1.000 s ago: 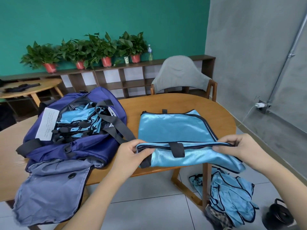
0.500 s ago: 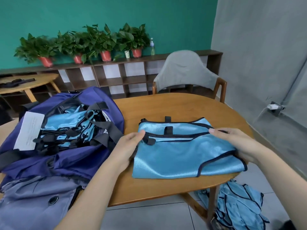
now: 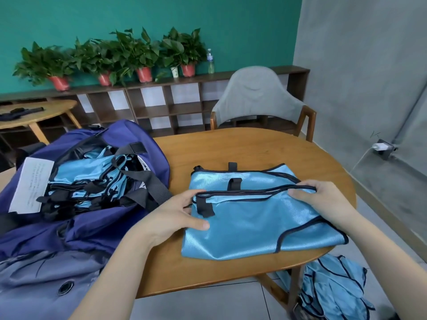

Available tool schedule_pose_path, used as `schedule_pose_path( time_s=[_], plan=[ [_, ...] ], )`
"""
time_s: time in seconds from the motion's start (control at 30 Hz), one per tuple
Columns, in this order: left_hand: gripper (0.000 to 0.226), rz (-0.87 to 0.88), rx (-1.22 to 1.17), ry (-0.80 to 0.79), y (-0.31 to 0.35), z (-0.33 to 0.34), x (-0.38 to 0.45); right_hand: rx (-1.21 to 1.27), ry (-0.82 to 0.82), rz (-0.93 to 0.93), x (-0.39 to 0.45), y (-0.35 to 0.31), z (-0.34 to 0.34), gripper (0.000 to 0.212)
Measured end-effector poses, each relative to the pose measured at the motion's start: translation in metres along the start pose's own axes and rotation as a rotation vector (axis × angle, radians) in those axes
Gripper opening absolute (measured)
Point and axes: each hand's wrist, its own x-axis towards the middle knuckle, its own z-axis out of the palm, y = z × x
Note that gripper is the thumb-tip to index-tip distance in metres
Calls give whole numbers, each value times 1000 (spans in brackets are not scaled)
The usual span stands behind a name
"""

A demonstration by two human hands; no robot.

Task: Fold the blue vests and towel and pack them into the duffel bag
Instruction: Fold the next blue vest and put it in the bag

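Vest (image 3: 258, 218), folded once since a second ago, when its near half hung off the edge, lies flat at the table's (image 3: 265, 146) near right edge. Left hand (image 3: 175, 215) pinches its left trim; right hand (image 3: 323, 199) curls over the right trim. Bare wood lies beyond. Open duffel (image 3: 111, 227) just left holds folded vests; more vests (image 3: 330, 287) lie on the floor.
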Motion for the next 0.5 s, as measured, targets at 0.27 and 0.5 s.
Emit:
schedule_pose_path(
  time_s=[0.27, 0.5],
  plan=[
    [53, 88, 400, 665, 1, 31, 19, -32, -8, -21, 0, 4, -1, 17],
    [52, 33, 249, 359, -4, 16, 25, -19, 3, -44, 0, 5, -2, 18]
  ],
)
